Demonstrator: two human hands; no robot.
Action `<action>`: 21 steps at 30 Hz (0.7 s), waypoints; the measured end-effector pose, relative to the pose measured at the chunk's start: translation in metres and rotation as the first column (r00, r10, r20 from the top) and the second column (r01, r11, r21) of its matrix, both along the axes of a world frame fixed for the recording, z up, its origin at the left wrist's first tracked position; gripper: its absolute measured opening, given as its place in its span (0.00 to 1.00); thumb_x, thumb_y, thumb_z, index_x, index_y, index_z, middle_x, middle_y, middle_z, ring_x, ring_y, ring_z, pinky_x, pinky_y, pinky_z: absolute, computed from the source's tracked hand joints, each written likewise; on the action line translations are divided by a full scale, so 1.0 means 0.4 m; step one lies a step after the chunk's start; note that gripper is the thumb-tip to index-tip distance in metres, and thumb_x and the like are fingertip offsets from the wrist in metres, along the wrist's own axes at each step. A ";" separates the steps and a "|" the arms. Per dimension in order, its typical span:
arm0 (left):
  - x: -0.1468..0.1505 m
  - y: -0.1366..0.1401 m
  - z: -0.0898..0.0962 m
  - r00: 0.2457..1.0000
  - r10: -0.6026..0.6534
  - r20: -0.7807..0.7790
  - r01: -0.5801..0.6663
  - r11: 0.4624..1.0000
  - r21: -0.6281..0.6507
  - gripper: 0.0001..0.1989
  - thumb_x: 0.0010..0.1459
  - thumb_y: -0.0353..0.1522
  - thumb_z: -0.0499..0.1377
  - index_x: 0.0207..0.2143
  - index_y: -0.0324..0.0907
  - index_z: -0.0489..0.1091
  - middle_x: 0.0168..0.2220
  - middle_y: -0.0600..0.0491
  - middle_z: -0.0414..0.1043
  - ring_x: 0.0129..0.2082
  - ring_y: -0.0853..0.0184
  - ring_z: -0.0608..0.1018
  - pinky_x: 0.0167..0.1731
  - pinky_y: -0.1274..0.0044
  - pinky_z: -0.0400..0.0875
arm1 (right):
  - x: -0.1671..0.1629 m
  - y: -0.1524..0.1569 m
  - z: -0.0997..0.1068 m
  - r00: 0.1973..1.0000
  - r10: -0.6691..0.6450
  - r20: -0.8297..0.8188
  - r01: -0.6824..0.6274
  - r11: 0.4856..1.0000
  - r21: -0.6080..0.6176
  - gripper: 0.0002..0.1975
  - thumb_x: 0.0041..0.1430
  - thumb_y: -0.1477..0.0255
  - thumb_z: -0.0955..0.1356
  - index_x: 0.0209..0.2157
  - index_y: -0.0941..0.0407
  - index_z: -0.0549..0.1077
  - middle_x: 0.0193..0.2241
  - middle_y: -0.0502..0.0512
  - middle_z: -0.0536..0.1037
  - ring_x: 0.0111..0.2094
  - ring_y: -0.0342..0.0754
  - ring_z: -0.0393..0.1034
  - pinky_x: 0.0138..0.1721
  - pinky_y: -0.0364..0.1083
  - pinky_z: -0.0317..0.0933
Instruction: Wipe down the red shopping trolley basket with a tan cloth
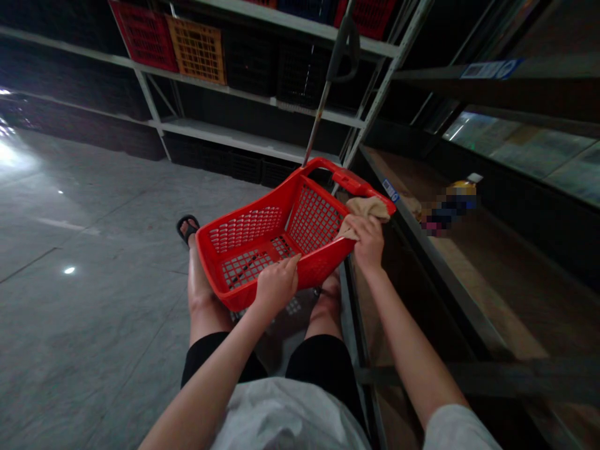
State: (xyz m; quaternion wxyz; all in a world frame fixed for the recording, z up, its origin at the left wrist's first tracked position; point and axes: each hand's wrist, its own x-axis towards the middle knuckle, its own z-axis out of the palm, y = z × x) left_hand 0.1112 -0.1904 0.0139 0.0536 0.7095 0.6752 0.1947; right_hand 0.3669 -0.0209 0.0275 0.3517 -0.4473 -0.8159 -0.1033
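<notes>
A red plastic shopping basket [244,219] with lattice walls stands between my legs, its inside bare. My left hand [277,284] is closed over the near rim, fingers wrapped around the edge. On the right, my right hand [367,240] presses a beige cloth [368,207] against the basket's right end, close to the handle. Part of the cloth drapes over the rim there. The red handle [351,181] lies along the far right side of the basket.
A long-handled tool [323,94] leans upright behind the basket. White metal shelving [225,137] holds a red crate [145,37], a yellow crate [199,50] and dark crates. Wooden shelves [487,306] run close on my right, bearing a blurred item [450,206]. Grey floor [94,250] spreads left.
</notes>
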 end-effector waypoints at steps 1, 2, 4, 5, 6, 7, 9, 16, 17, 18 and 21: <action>0.005 -0.004 0.000 1.000 -0.004 -0.006 0.004 1.000 -0.007 0.24 0.75 0.29 0.53 0.69 0.45 0.71 0.57 0.47 0.83 0.48 0.58 0.87 0.47 0.70 0.82 | -0.028 -0.029 -0.012 0.994 0.090 0.066 -0.087 0.995 -0.049 0.33 0.64 0.83 0.58 0.61 0.52 0.82 0.61 0.58 0.82 0.64 0.57 0.71 0.71 0.63 0.62; 0.008 -0.008 0.002 1.000 -0.011 -0.010 0.010 1.000 -0.017 0.24 0.74 0.29 0.54 0.70 0.44 0.71 0.58 0.47 0.83 0.48 0.58 0.87 0.48 0.71 0.82 | -0.051 -0.050 -0.019 0.976 0.180 0.126 -0.168 0.981 -0.102 0.32 0.64 0.83 0.58 0.61 0.51 0.82 0.61 0.56 0.82 0.64 0.56 0.72 0.72 0.60 0.62; 0.011 -0.016 0.009 1.000 -0.027 -0.008 0.026 0.999 -0.042 0.25 0.74 0.28 0.54 0.71 0.44 0.69 0.59 0.46 0.82 0.49 0.58 0.87 0.49 0.71 0.81 | -0.075 -0.065 -0.009 0.946 0.258 0.197 -0.222 0.957 -0.189 0.32 0.65 0.84 0.58 0.61 0.52 0.81 0.62 0.55 0.81 0.66 0.53 0.71 0.73 0.57 0.61; 0.010 -0.020 0.015 0.999 -0.033 0.000 0.033 0.998 -0.057 0.25 0.75 0.29 0.53 0.71 0.43 0.68 0.60 0.46 0.81 0.50 0.58 0.87 0.50 0.70 0.81 | -0.078 -0.057 0.008 0.948 0.238 0.211 -0.192 0.957 -0.215 0.31 0.65 0.84 0.58 0.61 0.53 0.81 0.63 0.55 0.81 0.67 0.53 0.70 0.73 0.57 0.60; 0.008 -0.023 0.023 0.999 -0.038 0.013 0.039 0.996 -0.075 0.25 0.75 0.29 0.53 0.72 0.43 0.68 0.61 0.46 0.81 0.51 0.58 0.87 0.51 0.70 0.81 | -0.076 -0.040 0.031 0.960 0.180 0.216 -0.129 0.964 -0.233 0.31 0.65 0.84 0.59 0.61 0.54 0.81 0.64 0.56 0.80 0.69 0.54 0.68 0.73 0.58 0.60; 0.004 -0.026 0.031 0.999 -0.045 0.028 0.048 0.994 -0.095 0.26 0.76 0.30 0.52 0.72 0.43 0.67 0.62 0.46 0.80 0.53 0.58 0.86 0.53 0.70 0.81 | -0.074 -0.019 0.059 0.971 0.097 0.219 -0.041 0.969 -0.245 0.31 0.65 0.84 0.59 0.61 0.56 0.80 0.65 0.58 0.79 0.70 0.55 0.67 0.73 0.58 0.59; -0.006 -0.029 0.049 0.995 -0.080 0.060 0.088 0.985 -0.148 0.26 0.76 0.30 0.51 0.74 0.43 0.65 0.65 0.46 0.78 0.56 0.57 0.85 0.55 0.68 0.81 | -0.077 0.028 0.112 0.966 -0.069 0.251 0.139 0.951 -0.276 0.29 0.66 0.83 0.58 0.61 0.60 0.79 0.66 0.64 0.78 0.71 0.58 0.65 0.73 0.58 0.60; -0.019 -0.021 0.081 0.953 -0.275 0.125 0.297 0.927 -0.228 0.36 0.70 0.25 0.50 0.79 0.45 0.56 0.73 0.48 0.66 0.62 0.53 0.82 0.59 0.64 0.81 | -0.263 0.106 0.158 0.876 -0.126 0.465 0.298 0.900 -0.319 0.28 0.75 0.78 0.56 0.70 0.61 0.69 0.70 0.73 0.71 0.70 0.62 0.66 0.62 0.64 0.70; -0.016 -0.020 0.082 0.948 -0.286 0.138 0.311 0.925 -0.218 0.37 0.70 0.26 0.49 0.79 0.45 0.54 0.74 0.47 0.63 0.64 0.53 0.81 0.61 0.63 0.81 | -0.290 0.115 0.157 0.879 -0.097 0.467 0.267 0.912 -0.313 0.28 0.75 0.78 0.56 0.71 0.59 0.68 0.70 0.71 0.71 0.71 0.61 0.65 0.62 0.64 0.70; -0.014 -0.021 0.083 0.943 -0.296 0.151 0.323 0.923 -0.207 0.37 0.70 0.27 0.49 0.80 0.45 0.53 0.75 0.46 0.61 0.66 0.53 0.79 0.63 0.63 0.79 | -0.311 0.126 0.158 0.881 -0.071 0.469 0.236 0.923 -0.305 0.27 0.76 0.78 0.57 0.71 0.57 0.69 0.70 0.70 0.71 0.71 0.60 0.65 0.62 0.64 0.70; -0.035 -0.029 0.082 0.917 -0.346 0.196 0.380 0.908 -0.176 0.36 0.72 0.31 0.50 0.80 0.42 0.52 0.76 0.45 0.58 0.71 0.56 0.74 0.68 0.67 0.74 | -0.321 0.165 0.164 0.853 0.000 0.523 0.152 0.957 -0.248 0.21 0.74 0.79 0.60 0.59 0.60 0.79 0.65 0.70 0.77 0.66 0.57 0.71 0.59 0.58 0.74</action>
